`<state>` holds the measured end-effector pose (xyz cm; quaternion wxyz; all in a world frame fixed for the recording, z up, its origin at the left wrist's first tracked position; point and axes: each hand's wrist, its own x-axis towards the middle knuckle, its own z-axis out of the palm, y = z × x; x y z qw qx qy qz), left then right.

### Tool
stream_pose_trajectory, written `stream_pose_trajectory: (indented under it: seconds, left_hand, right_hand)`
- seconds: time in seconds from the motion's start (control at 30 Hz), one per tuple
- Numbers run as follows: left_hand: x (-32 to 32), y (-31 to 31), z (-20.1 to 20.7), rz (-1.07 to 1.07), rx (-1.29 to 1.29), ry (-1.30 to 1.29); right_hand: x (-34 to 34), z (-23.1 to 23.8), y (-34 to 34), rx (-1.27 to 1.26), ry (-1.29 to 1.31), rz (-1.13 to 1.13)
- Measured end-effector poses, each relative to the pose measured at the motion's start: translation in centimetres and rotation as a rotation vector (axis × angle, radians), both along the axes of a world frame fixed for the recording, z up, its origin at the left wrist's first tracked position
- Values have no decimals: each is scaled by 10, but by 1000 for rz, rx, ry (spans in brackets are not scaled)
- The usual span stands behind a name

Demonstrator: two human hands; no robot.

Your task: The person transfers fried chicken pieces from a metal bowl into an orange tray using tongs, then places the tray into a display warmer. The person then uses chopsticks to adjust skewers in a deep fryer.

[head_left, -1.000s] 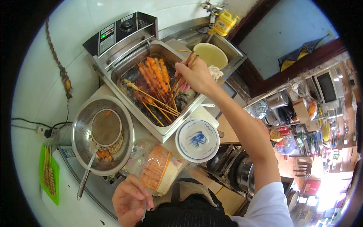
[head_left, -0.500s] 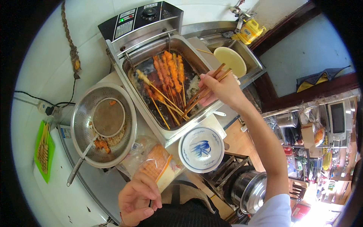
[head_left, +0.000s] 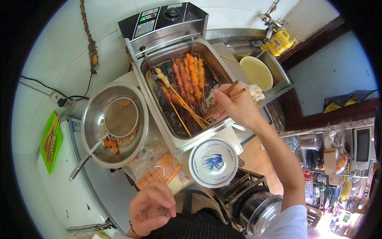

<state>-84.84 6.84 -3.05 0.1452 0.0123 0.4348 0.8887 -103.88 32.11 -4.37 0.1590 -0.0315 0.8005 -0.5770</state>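
Note:
My right hand (head_left: 235, 104) grips a pair of wooden chopsticks (head_left: 238, 92) over the near right side of a steel deep fryer (head_left: 169, 144). The chopstick tips reach down among the thin sticks of the skewers at the near edge. Several orange-red skewers (head_left: 192, 75) lie side by side in the dark oil. One paler skewer (head_left: 162, 77) lies aslant at the left, across other sticks. Low in front of me, my left hand (head_left: 153, 205) hangs loosely curled with thumb and fingers apart, holding nothing. It is nearest a plastic bag of orange-patterned packaged food (head_left: 161, 172).
Left of the fryer stands a perforated steel bowl (head_left: 88, 131) holding a mesh strainer (head_left: 121, 117) and fried bits. A blue-patterned white bowl (head_left: 193, 159) is near the fryer's front. A green tray (head_left: 59, 139) holds skewers. At right: a sink (head_left: 284, 75), a pale basin (head_left: 256, 72), a steel pot (head_left: 262, 215).
The whole scene has shifted rightward in view. The pale skewer's tip sits slightly higher against the fryer's left wall. My right hand keeps its hold on the chopsticks; my left hand stays curled.

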Motion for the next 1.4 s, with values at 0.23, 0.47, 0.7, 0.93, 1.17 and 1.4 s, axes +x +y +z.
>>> stream_pose_trajectory:
  seconds: [0.23,0.47,0.7,0.93,1.17,1.4]
  left_hand:
    - [-1,6,-3,-86,135,125]
    - [7,3,1,-91,125,118]
    - [13,-3,5,-79,118,148]
    - [25,-10,9,-62,125,139]
    - [31,-18,13,-70,127,141]
    - [40,-25,11,-33,133,145]
  right_hand:
    - [20,15,-29,177,347,146]
    - [-17,14,7,-176,77,-115]
    - [-31,-17,-6,-238,46,-208]
    - [-37,25,17,-202,26,-231]
    - [-3,1,-24,-295,105,-299]
    - [17,-21,-73,-325,168,-237]
